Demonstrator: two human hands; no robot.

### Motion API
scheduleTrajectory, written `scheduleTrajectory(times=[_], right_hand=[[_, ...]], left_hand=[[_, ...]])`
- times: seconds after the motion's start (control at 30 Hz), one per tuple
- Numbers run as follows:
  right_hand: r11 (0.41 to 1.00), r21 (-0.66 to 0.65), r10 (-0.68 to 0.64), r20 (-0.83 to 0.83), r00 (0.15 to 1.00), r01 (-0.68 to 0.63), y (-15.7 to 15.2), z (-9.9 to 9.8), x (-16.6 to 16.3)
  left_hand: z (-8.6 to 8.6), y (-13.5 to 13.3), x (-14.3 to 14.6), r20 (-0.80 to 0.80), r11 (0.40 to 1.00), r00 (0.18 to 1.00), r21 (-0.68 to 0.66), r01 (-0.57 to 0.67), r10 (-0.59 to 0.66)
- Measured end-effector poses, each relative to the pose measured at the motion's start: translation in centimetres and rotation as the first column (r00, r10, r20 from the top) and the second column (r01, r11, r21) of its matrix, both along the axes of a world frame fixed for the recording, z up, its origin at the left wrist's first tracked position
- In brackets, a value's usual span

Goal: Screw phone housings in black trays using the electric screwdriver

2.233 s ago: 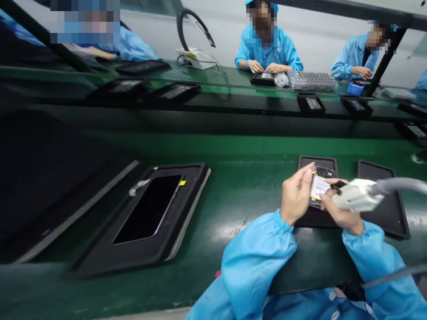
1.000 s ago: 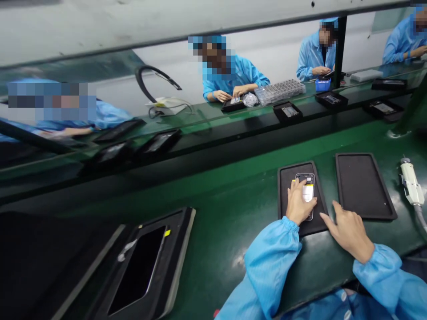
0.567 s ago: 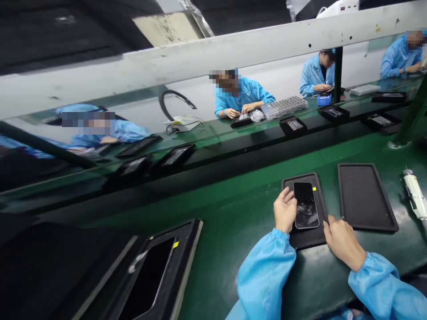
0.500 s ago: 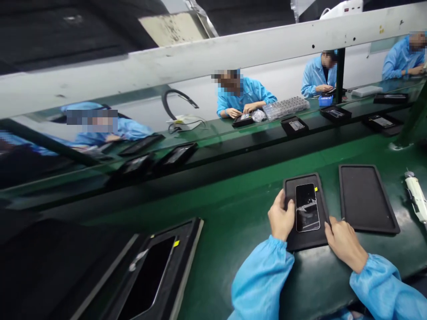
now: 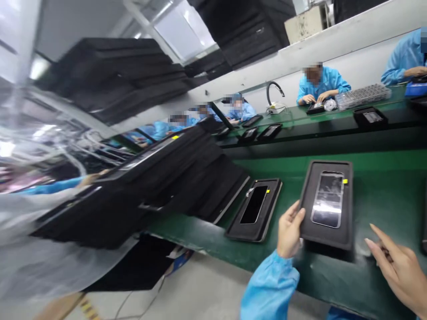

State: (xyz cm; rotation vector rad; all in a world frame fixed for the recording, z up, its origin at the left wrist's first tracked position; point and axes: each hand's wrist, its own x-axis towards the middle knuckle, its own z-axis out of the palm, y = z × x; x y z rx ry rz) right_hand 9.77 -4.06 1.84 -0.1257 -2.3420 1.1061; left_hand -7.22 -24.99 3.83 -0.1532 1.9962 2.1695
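My left hand (image 5: 289, 230) grips the left edge of a black foam tray (image 5: 308, 231), thumb on top, and the tray hangs a little above the green bench. Inside the tray lies a phone screen (image 5: 328, 200) with a shiny, reflecting face and a yellow tab (image 5: 345, 181) at its upper right. Off the tray's right side, my right hand (image 5: 395, 262) is apart from it, thumb and forefinger stretched out, with nothing held. To the left on the bench, a second black tray (image 5: 238, 232) holds another dark phone screen (image 5: 255, 205).
Stacked black trays (image 5: 187, 178) rise at the left of the green bench (image 5: 380, 195). Behind it runs a shelf with small black trays (image 5: 370, 116) and a clear plastic tray (image 5: 363, 97). Co-workers in blue (image 5: 325, 84) sit beyond. The bench edge drops to the floor at lower left.
My view has swung left, bringing in the stacked trays. The right hand has let go of the foam tray. My left hand has lifted the tray off the bench.
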Motion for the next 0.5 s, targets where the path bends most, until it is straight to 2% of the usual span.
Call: scheduleTrajectory(times=[0.1, 0.17, 0.23, 0.37, 0.47, 0.5], right_hand=[[0.999, -0.006, 0.031, 0.033, 0.999, -0.031, 0.0, -1.1, 0.3], [1.0, 0.002, 0.009, 0.07, 0.998, -0.009, 0.2, -2.1, 0.8], [1.0, 0.01, 0.0, 0.086, 0.996, -0.001, 0.5, -3.0, 1.2], [1.0, 0.013, 0.015, 0.085, 0.996, -0.016, 0.7, -4.0, 1.3], [0.999, 0.041, 0.007, 0.095, 0.995, -0.011, 0.6, -4.3, 0.9], [0.998, 0.065, -0.01, 0.091, 0.996, 0.004, 0.6, -4.4, 0.9]], left_hand=[[2.1, -7.8, -2.5, -0.022, 0.975, 0.981, -0.107, -0.194, 0.193], [3.1, -12.4, -4.3, -0.029, 0.932, 0.952, -0.195, -0.304, 0.304], [3.7, -15.8, -6.0, -0.04, 0.877, 0.922, -0.295, -0.379, 0.385], [4.4, -19.0, -7.8, -0.063, 0.766, 0.903, -0.506, -0.396, 0.425], [5.5, -20.1, -8.3, -0.104, 0.648, 0.904, -0.664, -0.374, 0.415], [5.9, -20.1, -8.5, -0.14, 0.59, 0.904, -0.716, -0.374, 0.403]])
